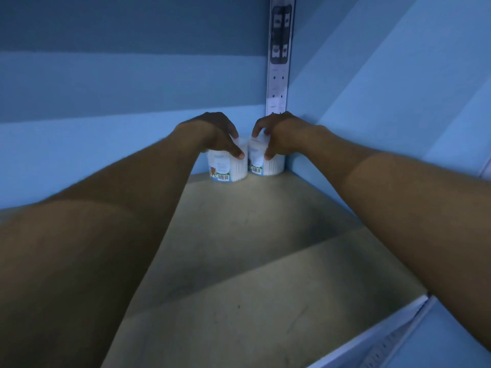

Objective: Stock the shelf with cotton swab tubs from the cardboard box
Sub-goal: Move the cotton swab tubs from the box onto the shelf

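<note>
Two white cotton swab tubs stand side by side in the back right corner of the shelf board (239, 256). My left hand (215, 134) grips the left tub (229, 168) from above, thumb on its front. My right hand (279, 136) grips the right tub (268, 164) the same way. Both tubs rest upright on the shelf, touching each other, with barcode labels facing me. The right tub sits close to the side wall. The cardboard box is out of view.
A blue back wall (106, 102) and a blue side wall (385, 102) close in the corner. A slotted white upright (279, 75) runs up the corner. The shelf's front edge (372, 335) shows at the lower right.
</note>
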The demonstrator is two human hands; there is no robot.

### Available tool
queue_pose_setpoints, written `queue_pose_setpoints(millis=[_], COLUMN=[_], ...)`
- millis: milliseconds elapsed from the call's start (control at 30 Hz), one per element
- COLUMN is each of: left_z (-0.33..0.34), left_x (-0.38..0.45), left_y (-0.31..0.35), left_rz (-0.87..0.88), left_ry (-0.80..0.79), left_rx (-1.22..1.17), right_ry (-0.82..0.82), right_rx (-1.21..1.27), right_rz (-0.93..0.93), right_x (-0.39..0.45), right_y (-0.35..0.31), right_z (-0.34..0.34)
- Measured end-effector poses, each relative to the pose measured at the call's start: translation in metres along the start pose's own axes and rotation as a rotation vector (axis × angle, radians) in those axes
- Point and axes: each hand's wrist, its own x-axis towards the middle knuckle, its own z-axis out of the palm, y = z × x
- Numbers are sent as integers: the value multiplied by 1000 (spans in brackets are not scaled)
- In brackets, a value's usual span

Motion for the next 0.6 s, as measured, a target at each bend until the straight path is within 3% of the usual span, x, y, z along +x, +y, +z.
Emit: queue_pose_setpoints(millis=[233,600], left_z=[10,13], left_x=[-5,-29], left_y=[-10,4], left_rz=[-10,18], left_ry=[32,78], left_rx=[64,-31], right_ry=[-45,-26], right_rx=[1,-17], right_rz=[-4,-44], right_x=[0,-21], right_y=[-9,-7], right_z=[9,-1])
